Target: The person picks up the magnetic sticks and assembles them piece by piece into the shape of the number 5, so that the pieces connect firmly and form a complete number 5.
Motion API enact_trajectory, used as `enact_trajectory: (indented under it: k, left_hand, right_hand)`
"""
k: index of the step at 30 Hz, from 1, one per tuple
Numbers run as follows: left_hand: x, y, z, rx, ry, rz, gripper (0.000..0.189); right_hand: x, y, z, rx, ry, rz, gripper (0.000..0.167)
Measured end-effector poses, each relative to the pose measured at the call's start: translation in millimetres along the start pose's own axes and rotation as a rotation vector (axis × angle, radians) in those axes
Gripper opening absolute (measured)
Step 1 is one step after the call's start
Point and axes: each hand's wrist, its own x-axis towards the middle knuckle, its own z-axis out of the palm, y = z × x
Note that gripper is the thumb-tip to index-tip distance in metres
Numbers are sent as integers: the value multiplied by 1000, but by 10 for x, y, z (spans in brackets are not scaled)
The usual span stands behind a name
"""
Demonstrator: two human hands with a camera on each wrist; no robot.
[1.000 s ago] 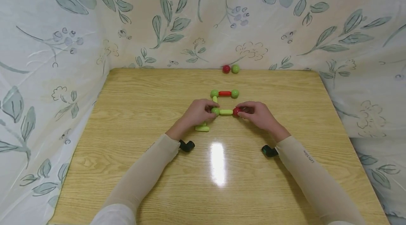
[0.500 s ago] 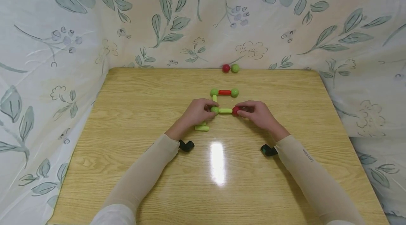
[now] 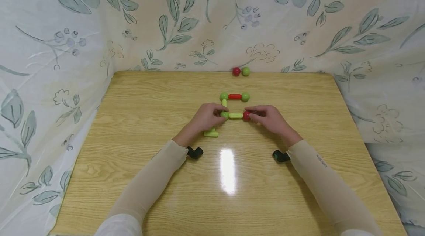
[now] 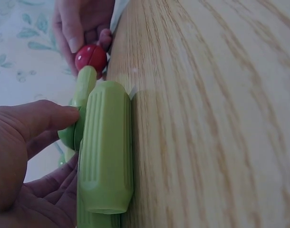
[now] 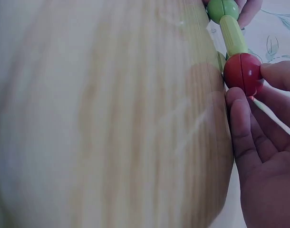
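Green ball (image 3: 224, 115) is pinched by left hand (image 3: 210, 117), red ball (image 3: 246, 116) by right hand (image 3: 269, 118), toward the surface's far edge (image 3: 172, 74) — probably light, hard, slippery; best held mid-ball.

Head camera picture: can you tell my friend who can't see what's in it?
A person's left hand pinches a green ball and their right hand pinches a red ball, with a yellow-green rod between the balls, at a wooden table. Beyond, a red rod lies between two more green balls.

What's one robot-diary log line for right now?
left hand: pinches nearest green ball | right hand: pinches nearest red ball | light-green rod: between them
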Motion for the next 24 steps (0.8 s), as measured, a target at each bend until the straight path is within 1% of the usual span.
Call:
enact_trajectory:
  k: [7, 11, 15, 21, 24]
  left_hand:
    - [-6, 4, -2, -6, 4, -2, 29]
    - [-10, 2, 2, -10, 1, -16, 29]
    - [-15, 4, 5, -9, -1, -26, 30]
    - [-30, 22, 3, -8, 11, -19, 30]
    - [-40, 27, 5, -5, 16, -13, 33]
  right_hand:
    - [29, 2, -6, -48, -15, -37, 36]
    - [38, -5, 6, -41, -14, -34, 33]
    - [34, 4, 6, -35, -17, -28, 35]
    - [23, 65, -12, 3, -27, -33, 38]
    - [20, 84, -23, 16, -32, -35, 38]
